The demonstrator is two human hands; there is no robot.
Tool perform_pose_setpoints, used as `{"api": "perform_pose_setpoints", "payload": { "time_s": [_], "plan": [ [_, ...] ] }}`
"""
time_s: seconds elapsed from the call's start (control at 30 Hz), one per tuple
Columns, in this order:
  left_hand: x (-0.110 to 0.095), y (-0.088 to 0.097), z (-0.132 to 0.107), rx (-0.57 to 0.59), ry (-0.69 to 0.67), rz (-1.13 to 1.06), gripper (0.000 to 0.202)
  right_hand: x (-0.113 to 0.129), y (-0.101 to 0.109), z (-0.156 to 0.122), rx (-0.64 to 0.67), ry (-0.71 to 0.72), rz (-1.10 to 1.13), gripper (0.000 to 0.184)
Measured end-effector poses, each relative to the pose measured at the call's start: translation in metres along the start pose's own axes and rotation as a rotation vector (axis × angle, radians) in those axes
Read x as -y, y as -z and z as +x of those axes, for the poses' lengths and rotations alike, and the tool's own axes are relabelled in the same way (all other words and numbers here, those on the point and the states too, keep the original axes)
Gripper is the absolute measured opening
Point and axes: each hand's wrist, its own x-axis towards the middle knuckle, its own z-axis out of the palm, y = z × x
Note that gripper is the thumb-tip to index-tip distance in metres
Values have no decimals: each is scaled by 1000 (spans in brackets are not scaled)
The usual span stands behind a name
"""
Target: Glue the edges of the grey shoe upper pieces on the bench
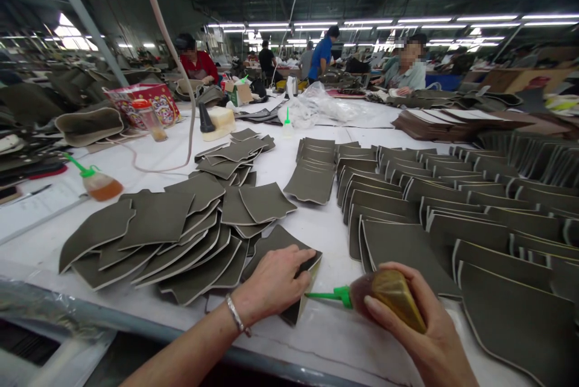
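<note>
My right hand (423,320) is wrapped round a squeeze bottle (384,299) of amber liquid, tipped on its side. Its thin green nozzle points left, with the tip at the edge of a dark olive panel (275,242). On that panel lies my left hand (278,278), index finger stretched along it and nothing in its grasp; a bracelet circles the wrist. The hand hides part of the panel. Left of it spreads a loose pile of similar panels (156,218). To the right stand overlapping rows of more panels (398,248), their pale edges showing.
A second green-tipped bottle (102,185) leans at the left, near a red-lidded jar (149,120). A hose (192,116) hangs down onto the white table (335,339). Clear plastic wrap (321,103) and brown stacks (434,128) lie farther back. Several people work beyond.
</note>
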Motion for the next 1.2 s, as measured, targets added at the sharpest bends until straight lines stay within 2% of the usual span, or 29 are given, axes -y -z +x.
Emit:
{"api": "perform_pose_setpoints", "payload": {
  "time_s": [0.13, 0.2, 0.33, 0.5, 0.77, 0.83, 1.0, 1.2],
  "plan": [
    [1, -2, -2, 4, 2, 8, 48, -5, 2, -2, 96, -26, 31, 52],
    [2, -3, -2, -4, 2, 13, 49, -6, 3, -1, 85, -9, 9, 52],
    [3, -2, -1, -5, -6, 18, 48, -3, 0, -5, -19, 8, -12, 51],
    [1, -1, 1, 7, 4, 16, 47, -4, -4, -8, 71, 8, 23, 50],
    [1, -2, 2, 24, 25, 9, 47, -7, 4, 19, -139, 131, -141, 58],
    [1, -2, 2, 20, 26, -3, 48, -6, 3, 17, -133, 123, -123, 56],
    [0, -2, 3, 15, 24, -8, 49, -3, -1, 11, -16, 70, -28, 50],
    [0, -2, 5, 21, 8, -7, 50, -4, 1, 26, -178, 215, -132, 50]
  ]
}}
